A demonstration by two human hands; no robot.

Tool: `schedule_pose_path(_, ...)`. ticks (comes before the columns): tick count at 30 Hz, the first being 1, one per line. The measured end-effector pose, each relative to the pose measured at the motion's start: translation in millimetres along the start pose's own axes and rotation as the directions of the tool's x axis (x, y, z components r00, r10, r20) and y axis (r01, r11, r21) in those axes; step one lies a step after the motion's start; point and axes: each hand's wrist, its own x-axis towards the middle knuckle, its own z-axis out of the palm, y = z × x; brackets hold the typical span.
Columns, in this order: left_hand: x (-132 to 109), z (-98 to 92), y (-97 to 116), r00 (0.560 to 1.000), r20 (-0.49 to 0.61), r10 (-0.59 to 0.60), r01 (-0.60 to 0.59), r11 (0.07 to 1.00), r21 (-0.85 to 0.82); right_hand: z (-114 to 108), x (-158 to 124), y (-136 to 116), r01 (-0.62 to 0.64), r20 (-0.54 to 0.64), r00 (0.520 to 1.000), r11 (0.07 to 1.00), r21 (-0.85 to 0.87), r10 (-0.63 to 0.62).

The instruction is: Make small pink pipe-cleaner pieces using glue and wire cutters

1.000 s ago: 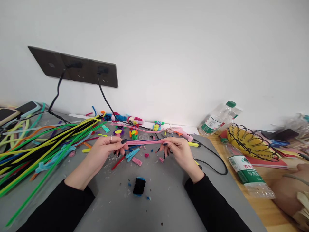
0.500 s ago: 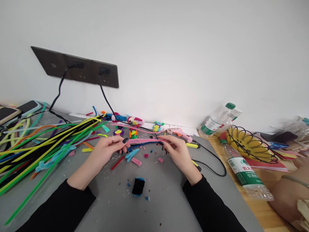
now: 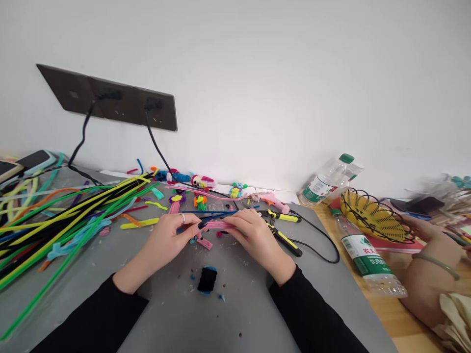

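Note:
A short bundle of pink pipe cleaners stretches between my two hands above the grey mat. My left hand pinches its left end between thumb and fingers. On the other end, the fingers of my right hand are closed over the pink strands, and their tips are partly hidden. Just below my left fingers lies a cut pink piece. Nearer to me rests a small black block with blue edges. Yellow-and-black pliers lie beside my right hand.
A heap of coloured pipe cleaners covers the left side. Small fuzzy figures and a pink glue gun line the back. At right are a water bottle, a yellow basket and another person's arm.
My hands have come closer together, with my right hand sliding left along the pink bundle. The pliers are now more exposed. The other person's hand has reached to the yellow basket.

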Motion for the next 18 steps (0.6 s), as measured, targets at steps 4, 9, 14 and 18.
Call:
schedule_pose_path(4, -0.5, 2.0, 3.1, 1.0, 0.012, 0.024, -0.024, 1.0, 0.012, 3.1, 1.6, -6.2, 0.036, -0.021, 0.999, 0.999, 0.013, -0.036)
schedule_pose_path(9, -1.2, 2.1, 3.5, 0.997, 0.072, 0.007, -0.003, 0.999, -0.047, 7.5, 0.7, -6.1, 0.046, -0.049, 0.998, 0.999, -0.003, -0.046)
schedule_pose_path(14, -1.7, 3.3, 2.0, 0.998, 0.065, -0.001, 0.005, 0.998, -0.067, 9.7, -0.2, -4.1, 0.059, -0.073, 0.996, 0.998, 0.02, -0.058)
schedule_pose_path(18, -2.5, 5.7, -1.3, 0.999, 0.039, 0.02, -0.019, 0.999, -0.029, 9.7, -0.4, -3.3, 0.042, -0.083, 0.996, 0.998, 0.05, -0.038)
